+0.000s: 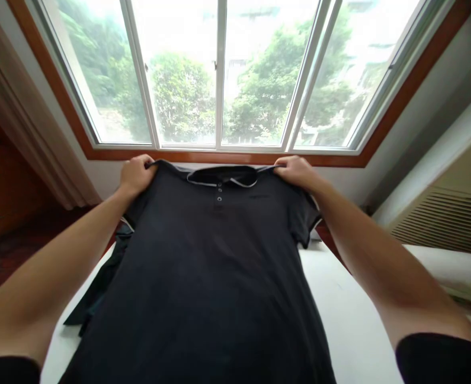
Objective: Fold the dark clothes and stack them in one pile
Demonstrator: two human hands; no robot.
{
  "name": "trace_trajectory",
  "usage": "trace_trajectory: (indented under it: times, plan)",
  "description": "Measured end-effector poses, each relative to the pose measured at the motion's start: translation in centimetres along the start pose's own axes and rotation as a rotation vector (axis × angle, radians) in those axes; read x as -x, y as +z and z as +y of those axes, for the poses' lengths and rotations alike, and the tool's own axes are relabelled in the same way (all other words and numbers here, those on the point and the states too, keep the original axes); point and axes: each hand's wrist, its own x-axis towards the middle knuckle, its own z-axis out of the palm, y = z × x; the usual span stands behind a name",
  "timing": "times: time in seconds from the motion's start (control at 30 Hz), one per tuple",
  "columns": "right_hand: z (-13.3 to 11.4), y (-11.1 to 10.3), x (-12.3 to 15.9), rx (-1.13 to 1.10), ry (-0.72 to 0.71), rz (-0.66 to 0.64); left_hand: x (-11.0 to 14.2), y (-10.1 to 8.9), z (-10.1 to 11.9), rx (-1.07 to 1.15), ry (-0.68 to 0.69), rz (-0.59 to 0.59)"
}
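A black polo shirt (219,277) with white-edged collar and sleeves hangs stretched between my two hands, its buttoned placket facing me. My left hand (138,173) is closed round the shirt's shoulder on the left. On the right, the fingers of my right hand (295,169) pinch the other shoulder. Both short sleeves droop below my hands. The lower part of the shirt spreads over a white table (339,304) and runs out of view at the bottom. Dark folded cloth (103,282) lies on the table at the left, partly hidden behind the shirt.
Beyond the shirt is a wide window (219,96) with a brown wooden frame (227,157). A beige curtain (31,106) hangs at the left. To the right stands a pale appliance with a slatted grille (443,218). Dark reddish floor (15,266) shows at the left.
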Motion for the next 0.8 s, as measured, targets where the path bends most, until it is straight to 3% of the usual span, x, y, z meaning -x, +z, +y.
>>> trace_trajectory:
  times: [0.07,0.13,0.2,0.27,0.37,0.5,0.57,0.67,0.8]
  plan:
    - [3.5,6.0,0.5,0.185,0.037,-0.288,1.4,6.2,-1.2,-0.029,-0.081,-0.174]
    - [6.2,10.8,1.7,0.340,0.134,-0.450,3.2,11.1,-2.0,-0.106,-0.116,-0.315]
    - [7.9,14.3,3.5,0.417,0.233,-0.513,5.2,14.7,-2.2,-0.136,-0.101,-0.362]
    - [8.7,16.8,5.4,0.447,0.265,-0.487,7.1,17.2,-1.7,-0.129,-0.042,-0.376]
    - [8.6,19.4,7.8,0.441,0.166,-0.416,9.3,20.2,-0.2,-0.080,0.101,-0.418]
    - [7.9,21.9,9.6,0.336,0.107,-0.525,10.7,23.2,1.6,0.013,0.253,-0.565]
    - [7.8,23.0,10.0,0.269,0.153,-0.581,10.9,24.4,2.3,0.051,0.279,-0.618]
    - [7.9,24.5,9.7,0.166,0.248,-0.589,10.6,25.7,3.1,0.086,0.259,-0.604]
    - [8.9,25.7,8.2,0.071,0.444,-0.490,9.4,26.5,3.6,0.096,0.165,-0.514]
